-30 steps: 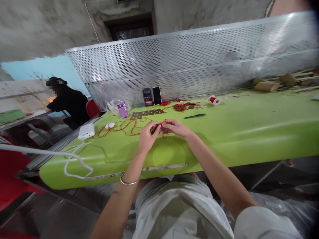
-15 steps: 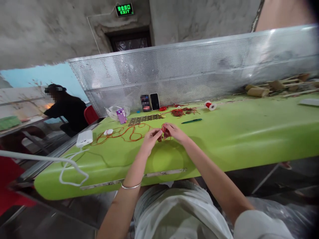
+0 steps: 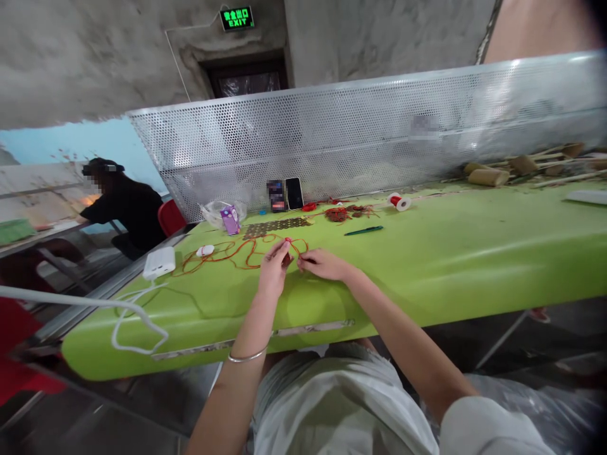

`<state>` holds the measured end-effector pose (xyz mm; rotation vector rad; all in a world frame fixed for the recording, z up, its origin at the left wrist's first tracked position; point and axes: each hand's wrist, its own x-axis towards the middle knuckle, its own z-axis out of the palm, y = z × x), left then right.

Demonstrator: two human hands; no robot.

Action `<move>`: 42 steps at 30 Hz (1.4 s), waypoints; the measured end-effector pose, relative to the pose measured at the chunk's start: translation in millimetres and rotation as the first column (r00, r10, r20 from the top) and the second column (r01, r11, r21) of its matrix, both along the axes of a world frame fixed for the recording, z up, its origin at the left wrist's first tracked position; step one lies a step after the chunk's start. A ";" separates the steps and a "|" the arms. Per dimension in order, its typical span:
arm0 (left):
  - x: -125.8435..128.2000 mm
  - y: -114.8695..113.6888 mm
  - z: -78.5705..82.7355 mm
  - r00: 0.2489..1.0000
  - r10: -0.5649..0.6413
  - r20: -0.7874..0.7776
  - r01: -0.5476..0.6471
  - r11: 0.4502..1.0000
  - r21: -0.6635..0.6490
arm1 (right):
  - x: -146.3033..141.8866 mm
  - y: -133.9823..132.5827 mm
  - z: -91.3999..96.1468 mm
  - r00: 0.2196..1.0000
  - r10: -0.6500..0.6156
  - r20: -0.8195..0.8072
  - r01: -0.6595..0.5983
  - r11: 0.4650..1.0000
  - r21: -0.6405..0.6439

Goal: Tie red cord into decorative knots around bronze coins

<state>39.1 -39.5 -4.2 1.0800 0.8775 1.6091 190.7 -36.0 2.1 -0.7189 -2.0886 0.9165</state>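
Observation:
My left hand [image 3: 275,262] pinches a red cord [image 3: 288,240] between thumb and fingers, over the green table. To its right, my right hand [image 3: 320,263] has its fingertips closed on the same cord, which arcs in a small loop between both hands. From the left hand, a long orange-red length of cord [image 3: 226,258] trails in loose curves across the table to the left. Whether the held part is knotted is too small to tell.
On the green table [image 3: 455,253] lie a white power adapter [image 3: 160,262], a purple box [image 3: 230,220], a row of coins [image 3: 275,227], a green pen [image 3: 363,230], a red thread spool [image 3: 399,201], a red tangle [image 3: 336,214] and an upright phone [image 3: 294,193]. A perforated metal screen [image 3: 332,139] stands behind. Another person [image 3: 126,205] sits at left.
My hands have moved apart. The left has shifted left, the right slightly down and left, and the cord now spans a loop between them.

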 end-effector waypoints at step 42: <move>-11.9 -6.7 20.1 0.868 0.167 0.468 -0.126 0.985 -0.117 | 23.2 1.6 1.1 0.897 0.008 -0.442 -0.202 0.897 -0.393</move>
